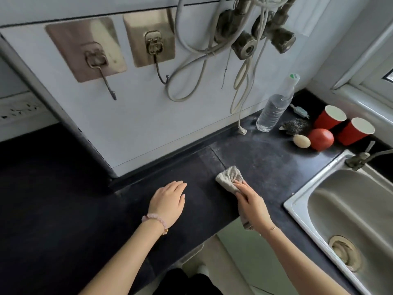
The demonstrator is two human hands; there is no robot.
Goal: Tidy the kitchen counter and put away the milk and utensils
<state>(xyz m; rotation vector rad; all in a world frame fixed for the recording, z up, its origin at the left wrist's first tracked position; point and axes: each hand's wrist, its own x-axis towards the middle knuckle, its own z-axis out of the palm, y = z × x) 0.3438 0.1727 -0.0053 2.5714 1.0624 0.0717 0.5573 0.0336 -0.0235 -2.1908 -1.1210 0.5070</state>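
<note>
Dark counter (255, 158) with cloth (228, 177), bottle (274, 109), cups (329, 117).

Two hands are on the dark counter (265, 162): the left hand (168, 201) and the right hand (252, 202). There is one grey cloth (228, 177). I count two red paper cups (329, 117), one tomato (320, 139), one egg (301, 141), one clear plastic bottle (274, 107) and one dark lump, maybe a scouring pad (294, 125). One steel sink (348, 209), one faucet (361, 158). Two wall hooks (155, 52).
</note>
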